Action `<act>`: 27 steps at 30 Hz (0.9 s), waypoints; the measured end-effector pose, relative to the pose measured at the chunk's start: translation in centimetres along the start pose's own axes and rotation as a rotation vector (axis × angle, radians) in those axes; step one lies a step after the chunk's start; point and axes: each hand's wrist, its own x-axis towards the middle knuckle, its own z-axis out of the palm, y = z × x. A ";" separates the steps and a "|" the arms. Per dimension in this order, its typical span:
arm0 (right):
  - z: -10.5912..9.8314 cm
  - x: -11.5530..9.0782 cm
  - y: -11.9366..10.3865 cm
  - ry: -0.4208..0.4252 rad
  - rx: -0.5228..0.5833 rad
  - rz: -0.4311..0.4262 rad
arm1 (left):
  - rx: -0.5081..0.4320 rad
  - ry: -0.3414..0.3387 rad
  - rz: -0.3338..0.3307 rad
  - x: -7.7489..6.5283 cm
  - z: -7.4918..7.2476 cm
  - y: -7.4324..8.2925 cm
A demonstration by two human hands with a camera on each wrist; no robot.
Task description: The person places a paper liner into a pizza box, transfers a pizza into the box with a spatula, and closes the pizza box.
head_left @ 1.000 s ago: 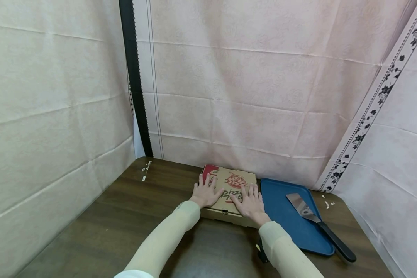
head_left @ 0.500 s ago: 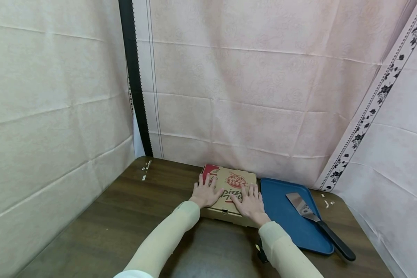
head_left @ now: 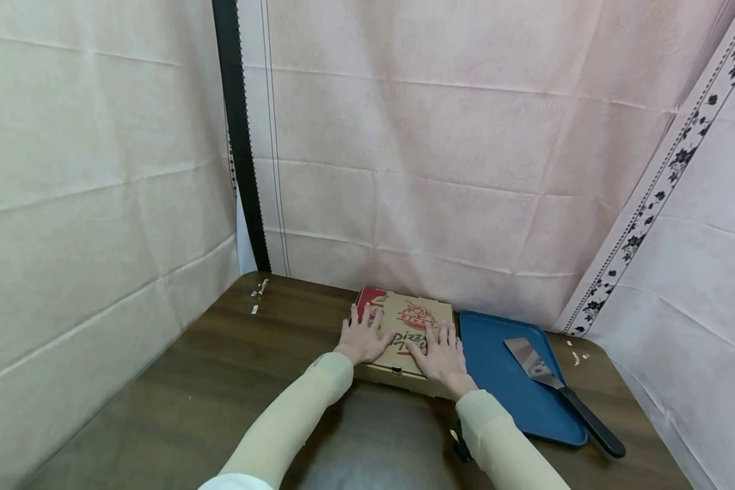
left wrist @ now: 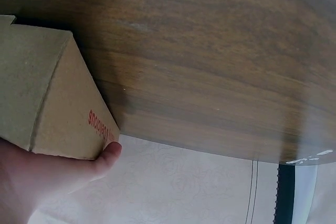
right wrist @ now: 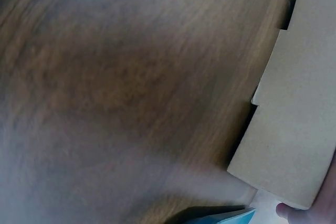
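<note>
A closed cardboard pizza box (head_left: 407, 306) with red and dark print lies near the back of the table. My left hand (head_left: 363, 338) rests on the left part of its lid, fingers spread and straight. On the right part of the lid lies my right hand (head_left: 444, 357), its fingers also extended. In the left wrist view, a finger of the left hand (left wrist: 58, 174) shows along the edge of the box (left wrist: 73, 103). Only a little of the right hand (right wrist: 315, 213) appears at the corner of the box (right wrist: 294, 145) in the right wrist view.
Right of the box is a blue tray (head_left: 496, 367). A spatula (head_left: 545, 374) with a black handle lies across it, the handle reaching past the tray's edge. Bits of white tape (head_left: 258, 292) stick to the brown table (head_left: 251, 381). Cloth curtains (head_left: 435, 150) hang around.
The head view has shifted very slightly. Both hands stay in place on the box, and the tray and spatula lie as before.
</note>
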 end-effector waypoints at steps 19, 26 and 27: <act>0.0 -0.3 0.1 -0.017 -0.003 0.002 | -0.004 -0.006 -0.013 -0.4 0.1 0.3; 0.1 -0.3 0.1 -0.014 -0.007 -0.001 | 0.001 -0.023 -0.014 -0.1 0.3 0.0; 0.1 -0.3 0.1 -0.015 -0.007 -0.002 | 0.003 -0.029 -0.015 -0.1 0.3 0.0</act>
